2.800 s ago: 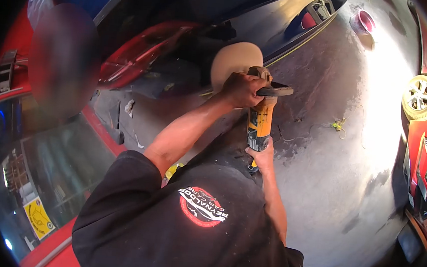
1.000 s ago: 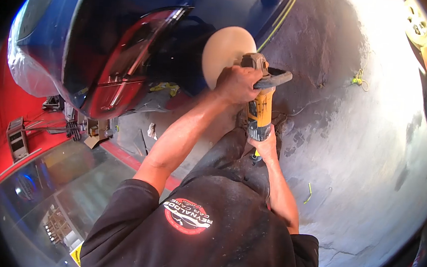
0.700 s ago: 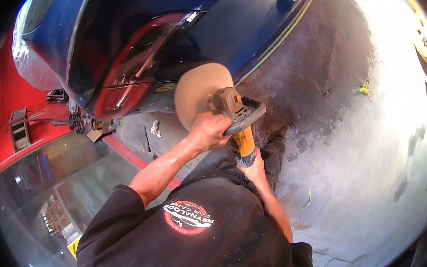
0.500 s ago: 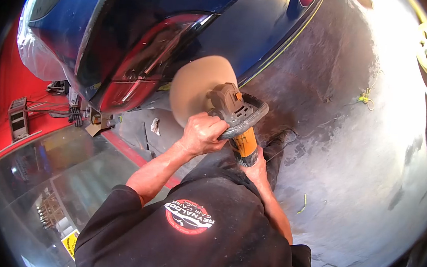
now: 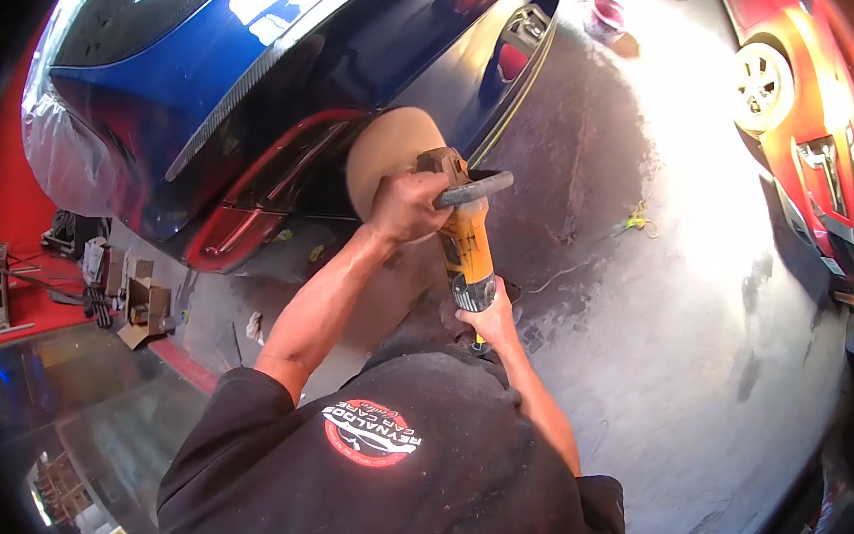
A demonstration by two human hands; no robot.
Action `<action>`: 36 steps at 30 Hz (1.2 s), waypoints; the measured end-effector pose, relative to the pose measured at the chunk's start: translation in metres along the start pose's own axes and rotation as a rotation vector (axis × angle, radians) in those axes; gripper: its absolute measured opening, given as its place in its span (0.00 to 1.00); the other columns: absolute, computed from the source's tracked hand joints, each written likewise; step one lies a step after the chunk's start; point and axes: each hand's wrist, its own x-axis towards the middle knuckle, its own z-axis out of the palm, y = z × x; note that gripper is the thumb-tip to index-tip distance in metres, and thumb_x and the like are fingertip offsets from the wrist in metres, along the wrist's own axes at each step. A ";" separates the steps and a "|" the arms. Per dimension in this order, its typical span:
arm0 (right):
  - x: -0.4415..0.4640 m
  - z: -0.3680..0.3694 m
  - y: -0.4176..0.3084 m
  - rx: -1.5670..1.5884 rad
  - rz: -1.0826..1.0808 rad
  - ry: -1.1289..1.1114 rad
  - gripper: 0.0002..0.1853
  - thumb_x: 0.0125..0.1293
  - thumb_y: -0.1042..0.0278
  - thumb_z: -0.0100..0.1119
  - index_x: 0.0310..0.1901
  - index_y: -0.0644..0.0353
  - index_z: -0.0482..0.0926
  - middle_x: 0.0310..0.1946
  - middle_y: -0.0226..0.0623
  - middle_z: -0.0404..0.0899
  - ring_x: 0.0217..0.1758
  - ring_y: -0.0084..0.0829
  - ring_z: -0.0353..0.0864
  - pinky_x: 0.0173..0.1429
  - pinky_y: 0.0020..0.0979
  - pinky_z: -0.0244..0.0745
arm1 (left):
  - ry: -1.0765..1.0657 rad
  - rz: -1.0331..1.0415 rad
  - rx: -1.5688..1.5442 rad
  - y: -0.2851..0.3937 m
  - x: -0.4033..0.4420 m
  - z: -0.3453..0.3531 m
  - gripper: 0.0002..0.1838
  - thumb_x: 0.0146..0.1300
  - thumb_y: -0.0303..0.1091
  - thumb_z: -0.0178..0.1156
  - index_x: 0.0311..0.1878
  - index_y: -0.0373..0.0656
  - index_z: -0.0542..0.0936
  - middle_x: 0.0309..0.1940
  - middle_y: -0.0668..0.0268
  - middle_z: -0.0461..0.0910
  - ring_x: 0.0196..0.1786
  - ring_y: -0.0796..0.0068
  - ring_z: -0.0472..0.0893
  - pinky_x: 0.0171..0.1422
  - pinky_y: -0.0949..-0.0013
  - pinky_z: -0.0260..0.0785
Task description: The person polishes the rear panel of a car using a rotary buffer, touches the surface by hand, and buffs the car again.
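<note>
Both my hands hold a yellow and black car polisher [image 5: 467,242] with a round tan pad [image 5: 386,153] on its head. My left hand [image 5: 409,203] is closed round the dark loop handle [image 5: 478,188] near the pad. Further back, my right hand [image 5: 496,316] wraps the polisher's black rear end. The pad faces the rear of a dark blue car [image 5: 382,68], beside its red tail light [image 5: 251,203]. Whether the pad touches the paint, I cannot tell.
A red car [image 5: 828,148] stands at the right. Clear plastic sheeting [image 5: 69,164] hangs over the blue car's left side. An open cardboard box [image 5: 146,310] and a glass panel [image 5: 89,361] are at the lower left. A pinkish bucket [image 5: 607,18] sits on the concrete floor [image 5: 658,386].
My view has shifted, showing more of both cars. The polisher has come closer to the blue car, and its body now points more straight down toward me. Both hands keep their hold.
</note>
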 end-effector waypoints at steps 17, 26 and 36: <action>0.083 -0.080 -0.008 -0.020 -0.029 -0.037 0.43 0.40 0.71 0.85 0.61 0.64 0.71 0.52 0.41 0.83 0.58 0.37 0.83 0.68 0.37 0.76 | 0.004 -0.092 0.021 0.002 0.092 0.054 0.05 0.53 0.30 0.69 0.33 0.45 0.83 0.27 0.58 0.84 0.32 0.53 0.86 0.36 0.55 0.76; 0.153 -0.125 -0.029 0.033 -0.009 -0.039 0.45 0.41 0.72 0.84 0.63 0.64 0.71 0.52 0.38 0.83 0.58 0.34 0.82 0.68 0.36 0.74 | -0.005 0.001 0.061 -0.020 0.174 0.089 0.09 0.51 0.33 0.71 0.32 0.45 0.81 0.26 0.60 0.83 0.32 0.53 0.85 0.36 0.54 0.76; 0.212 -0.170 -0.072 0.080 0.075 -0.044 0.42 0.43 0.73 0.81 0.63 0.63 0.72 0.52 0.40 0.84 0.58 0.34 0.84 0.67 0.35 0.75 | -0.234 0.009 0.162 -0.045 0.264 0.121 0.14 0.53 0.38 0.72 0.42 0.46 0.84 0.30 0.59 0.87 0.33 0.53 0.88 0.39 0.51 0.80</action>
